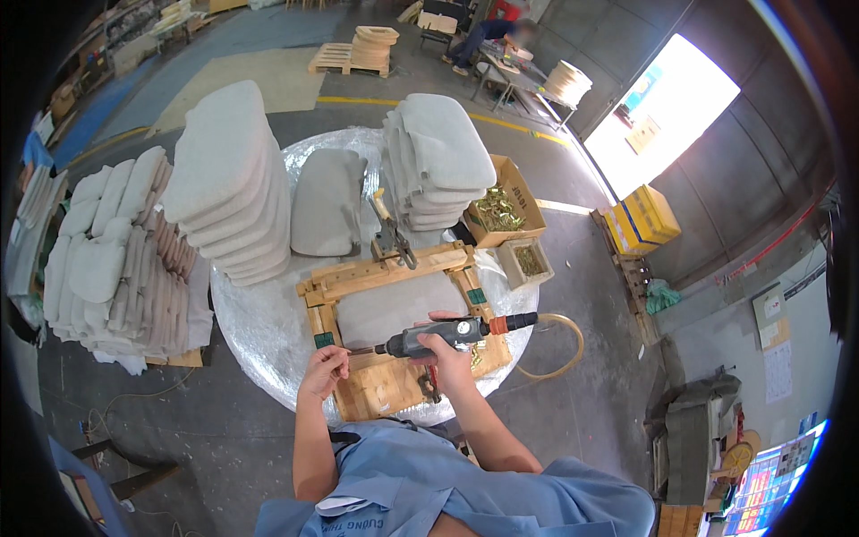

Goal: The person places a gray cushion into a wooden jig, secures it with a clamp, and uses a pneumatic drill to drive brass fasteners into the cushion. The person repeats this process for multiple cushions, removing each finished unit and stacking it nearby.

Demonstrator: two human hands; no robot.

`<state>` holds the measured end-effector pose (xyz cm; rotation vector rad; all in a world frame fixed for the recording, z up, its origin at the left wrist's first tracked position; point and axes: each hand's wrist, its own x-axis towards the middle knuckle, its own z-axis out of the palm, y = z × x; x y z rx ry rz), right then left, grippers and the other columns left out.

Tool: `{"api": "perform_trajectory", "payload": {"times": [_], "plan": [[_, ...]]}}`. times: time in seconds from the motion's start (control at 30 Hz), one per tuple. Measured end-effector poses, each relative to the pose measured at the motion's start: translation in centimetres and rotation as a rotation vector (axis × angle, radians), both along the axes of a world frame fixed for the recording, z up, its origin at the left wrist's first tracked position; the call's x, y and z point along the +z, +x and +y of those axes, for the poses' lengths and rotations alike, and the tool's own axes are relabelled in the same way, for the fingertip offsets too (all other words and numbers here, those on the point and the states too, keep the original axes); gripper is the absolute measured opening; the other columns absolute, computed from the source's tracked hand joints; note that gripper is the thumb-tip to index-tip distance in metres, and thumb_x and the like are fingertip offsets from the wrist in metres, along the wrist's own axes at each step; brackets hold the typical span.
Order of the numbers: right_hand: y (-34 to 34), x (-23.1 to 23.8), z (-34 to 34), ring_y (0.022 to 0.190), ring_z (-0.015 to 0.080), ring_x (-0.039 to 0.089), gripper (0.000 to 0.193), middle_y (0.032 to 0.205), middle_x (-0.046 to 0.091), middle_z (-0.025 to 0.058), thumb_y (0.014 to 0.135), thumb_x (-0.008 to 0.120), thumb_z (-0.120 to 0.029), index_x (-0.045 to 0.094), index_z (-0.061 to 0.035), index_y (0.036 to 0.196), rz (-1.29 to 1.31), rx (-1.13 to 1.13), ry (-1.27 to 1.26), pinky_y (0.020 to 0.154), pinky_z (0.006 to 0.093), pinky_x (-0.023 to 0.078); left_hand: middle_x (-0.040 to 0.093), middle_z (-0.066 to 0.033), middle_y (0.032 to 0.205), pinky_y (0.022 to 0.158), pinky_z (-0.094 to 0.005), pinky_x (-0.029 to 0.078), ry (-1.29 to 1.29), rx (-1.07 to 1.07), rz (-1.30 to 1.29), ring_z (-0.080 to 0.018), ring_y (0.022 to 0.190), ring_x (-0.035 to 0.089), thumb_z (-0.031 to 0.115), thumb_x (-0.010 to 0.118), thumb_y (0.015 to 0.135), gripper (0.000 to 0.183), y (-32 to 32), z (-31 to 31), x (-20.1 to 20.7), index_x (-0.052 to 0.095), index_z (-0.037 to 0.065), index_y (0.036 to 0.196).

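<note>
My right hand (452, 360) grips a black air screwdriver (438, 338) with an orange collar, lying level and pointing left. At its bit tip the fingers of my left hand (324, 370) are pinched together; what they hold there is too small to make out. Beneath the tool, a grey fabric-covered pad (403, 300) lies inside a wooden jig (380, 387). A toggle clamp with a yellow handle (383, 215) stands on the jig's far bar. Close to my body, a second clamp with red parts (431, 383) is partly hidden by my right hand.
The round table (255, 313) is wrapped in shiny film. Tall stacks of grey pads (224, 170) (438, 143) and a single pad (327, 201) stand behind the jig. Right are a carton of brass-coloured hardware (501, 210), a small screw box (526, 261) and a hose (573, 353). A person (488, 40) works far off.
</note>
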<state>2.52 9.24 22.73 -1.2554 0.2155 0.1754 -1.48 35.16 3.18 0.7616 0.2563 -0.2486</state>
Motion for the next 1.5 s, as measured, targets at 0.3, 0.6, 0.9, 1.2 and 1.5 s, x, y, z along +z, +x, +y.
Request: {"api": "perform_trajectory", "payload": {"times": [0.3,0.6,0.9,1.2,1.5], "plan": [[2.4,-0.3,-0.1,0.098,0.0271,0.077,0.049,0.123,0.072,0.0150,0.091,0.072,-0.008,0.055,-0.0119,0.137,0.078,-0.022,-0.025,0.068,0.0462,0.068,0.072,-0.0053,0.087,0.069,-0.0277,0.056,0.186,0.024,-0.017,-0.0142,0.074,0.069,0.012,0.076,0.102,0.018,2.2,0.3,0.6,0.075,0.000,0.115],[6.1,-0.2,5.9,0.105,0.0232,0.073,0.054,0.120,0.070,0.0133,0.087,0.080,0.000,0.055,-0.0061,0.135,-0.233,0.046,-0.277,0.076,0.0358,0.068,0.052,-0.0284,0.149,0.113,-0.0543,0.046,1.661,0.336,0.310,-0.0449,0.136,0.054,0.042,0.069,0.100,0.084,6.1,-4.0,-2.6,0.034,0.007,0.168],[9.9,-5.0,12.4,0.102,0.0212,0.073,0.053,0.118,0.071,0.0114,0.085,0.081,-0.001,0.057,-0.0064,0.132,-0.297,0.255,-0.430,0.075,0.0350,0.066,0.047,-0.0266,0.155,0.110,-0.0560,0.050,1.605,0.260,0.391,-0.0463,0.139,0.052,0.041,0.066,0.102,0.084,6.5,-3.7,-2.6,0.027,0.016,0.172],[10.8,-7.0,14.2,0.094,0.0165,0.072,0.044,0.106,0.072,0.0074,0.081,0.082,-0.001,0.064,-0.0045,0.120,-0.412,0.303,-0.539,0.085,0.0315,0.059,0.051,-0.0273,0.150,0.105,-0.0548,0.052,1.641,0.289,0.361,-0.0460,0.135,0.053,0.039,0.067,0.101,0.084,6.1,-3.8,-2.9,0.029,0.014,0.171],[12.4,-7.1,18.2,0.087,0.0110,0.070,0.039,0.095,0.074,0.0025,0.079,0.084,-0.003,0.068,-0.0058,0.114,-0.453,0.445,-0.807,0.083,0.0297,0.058,0.051,-0.0248,0.148,0.103,-0.0579,0.051,1.711,0.362,0.312,-0.0444,0.132,0.056,0.040,0.070,0.099,0.085,6.8,-3.6,-3.7,0.031,0.015,0.171]]}}
